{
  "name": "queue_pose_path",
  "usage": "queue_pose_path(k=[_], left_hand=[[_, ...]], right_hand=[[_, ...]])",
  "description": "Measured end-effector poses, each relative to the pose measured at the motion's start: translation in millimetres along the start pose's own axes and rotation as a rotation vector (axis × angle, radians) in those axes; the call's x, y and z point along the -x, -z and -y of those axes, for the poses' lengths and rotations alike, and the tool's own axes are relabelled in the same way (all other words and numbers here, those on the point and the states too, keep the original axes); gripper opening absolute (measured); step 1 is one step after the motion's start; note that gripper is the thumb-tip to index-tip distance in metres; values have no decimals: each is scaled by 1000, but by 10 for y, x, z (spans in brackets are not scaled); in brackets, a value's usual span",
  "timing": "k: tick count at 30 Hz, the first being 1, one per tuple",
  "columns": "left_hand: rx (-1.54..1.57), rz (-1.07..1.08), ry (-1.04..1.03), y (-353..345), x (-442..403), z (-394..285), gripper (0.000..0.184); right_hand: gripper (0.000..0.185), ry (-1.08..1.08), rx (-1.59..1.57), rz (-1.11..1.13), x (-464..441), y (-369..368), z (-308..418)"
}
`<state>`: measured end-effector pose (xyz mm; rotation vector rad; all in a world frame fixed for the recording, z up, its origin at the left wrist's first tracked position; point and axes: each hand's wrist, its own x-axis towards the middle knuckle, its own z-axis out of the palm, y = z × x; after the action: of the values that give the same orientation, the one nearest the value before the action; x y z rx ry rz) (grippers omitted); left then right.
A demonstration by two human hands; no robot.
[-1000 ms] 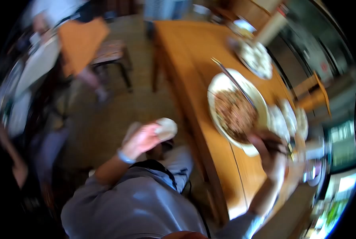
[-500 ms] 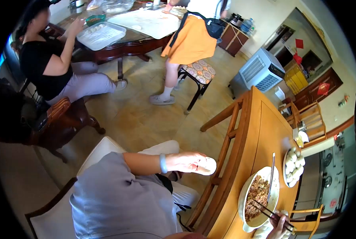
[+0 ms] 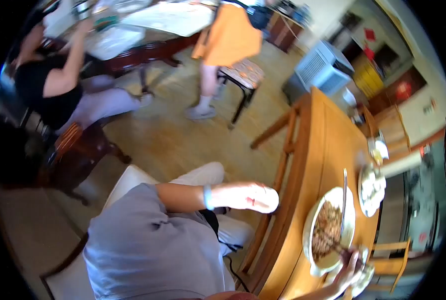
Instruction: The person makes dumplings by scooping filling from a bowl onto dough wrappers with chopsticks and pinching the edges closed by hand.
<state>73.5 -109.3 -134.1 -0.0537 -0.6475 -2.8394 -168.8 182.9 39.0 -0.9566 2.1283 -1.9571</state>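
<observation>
My left hand (image 3: 235, 196) is palm up in front of my body, with a round white dough wrapper (image 3: 269, 200) lying on its fingers. At the lower right my right hand (image 3: 352, 268) grips a pair of dark chopsticks (image 3: 338, 247), their tips down in brown minced filling (image 3: 327, 225). That filling sits in an oval white bowl (image 3: 309, 239) on the wooden table. A long metal utensil handle (image 3: 344, 192) leans against the bowl's far side. Motion blurs the picture, so the chopstick tips are indistinct.
The wooden table (image 3: 319, 135) also carries a plate of white dumplings (image 3: 372, 190) beyond the bowl. A seated person (image 3: 48, 85) and a standing person in an orange garment (image 3: 233, 37) are at another table. A stool (image 3: 244, 74) and an air cooler (image 3: 323, 65) stand farther off.
The view has shifted and blurred. My left hand, still bearing the wrapper, sits slightly farther right and higher. My right hand shows more fully, with the chopsticks deeper in the filling.
</observation>
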Motion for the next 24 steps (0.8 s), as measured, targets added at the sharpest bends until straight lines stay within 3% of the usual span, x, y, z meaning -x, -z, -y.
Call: queue_pose_path(k=[3, 4, 5, 6, 7, 10, 15, 24], left_hand=[[148, -9, 88, -247, 35, -148, 14], [-46, -36, 56, -281, 1, -150, 11], [41, -65, 97, -251, 0, -138, 10], [-181, -50, 1, -312, 5, -115, 15], [-28, -180, 153, -513, -25, -198, 21], [14, -210, 212, -613, -86, -127, 27], [-47, -185, 213, -838, -283, -90, 31], [11, -149, 118, -1155, -560, -53, 31]], right_hand=[[21, -46, 153, -25, 77, 90, 219], [20, -61, 100, -127, 112, 16, 289], [20, -33, 17, -168, 135, -1, 315], [19, -41, 14, -194, 146, 4, 341], [19, -21, 19, -169, 149, -9, 373], [22, 49, 139, -117, 162, -64, 440], [20, 45, 112, 45, 203, -211, 465], [24, -51, 52, 55, 210, -223, 462]])
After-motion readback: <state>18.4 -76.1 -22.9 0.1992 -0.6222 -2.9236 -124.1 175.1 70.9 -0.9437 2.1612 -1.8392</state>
